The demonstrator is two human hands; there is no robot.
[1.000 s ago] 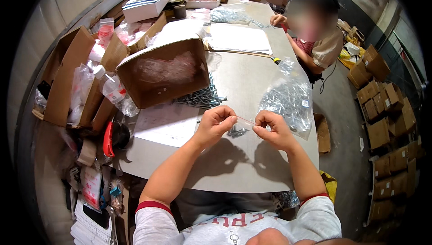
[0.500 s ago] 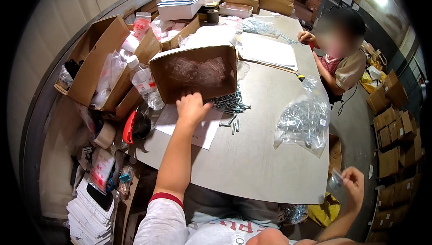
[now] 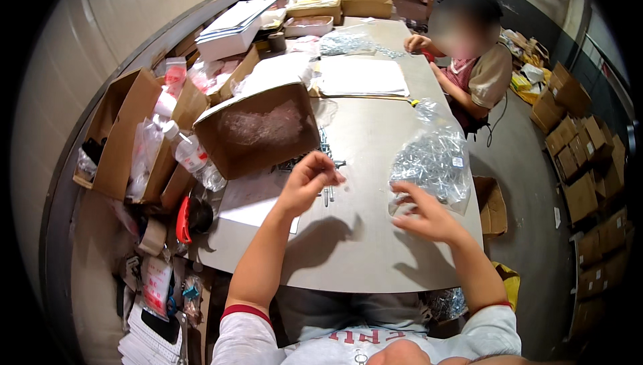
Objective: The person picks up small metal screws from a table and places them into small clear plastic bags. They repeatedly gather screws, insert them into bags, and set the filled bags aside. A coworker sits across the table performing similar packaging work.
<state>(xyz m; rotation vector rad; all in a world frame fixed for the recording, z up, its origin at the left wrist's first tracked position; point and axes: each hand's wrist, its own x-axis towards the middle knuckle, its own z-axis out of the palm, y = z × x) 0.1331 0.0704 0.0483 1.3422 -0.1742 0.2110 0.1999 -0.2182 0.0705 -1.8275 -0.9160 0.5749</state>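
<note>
My left hand (image 3: 308, 183) is above the table in front of a tilted cardboard box (image 3: 231, 163). Its fingers are curled together in a pinch; whatever they hold, if anything, is too faint to make out. Small clear bags (image 3: 268, 127) with a reddish tint lie inside that box. Partly behind the left hand, loose bolts (image 3: 328, 195) are piled on the table. My right hand (image 3: 423, 214) hovers near the lower edge of a large clear plastic bag (image 3: 429, 164) full of metal fasteners. Its fingers are spread, with nothing visible in them.
A white paper sheet (image 3: 251, 207) lies under the left forearm. To the left are a water bottle (image 3: 194, 154), a red-handled tape dispenser (image 3: 183, 221) and open cartons (image 3: 127, 137). Across the table's right side sits a co-worker (image 3: 492, 77). An open carton (image 3: 489, 204) stands beside the table.
My left hand has drawn back from the cardboard box towards me. My right hand, which held a small clear bag off the table's right edge, has come over the table and opened.
</note>
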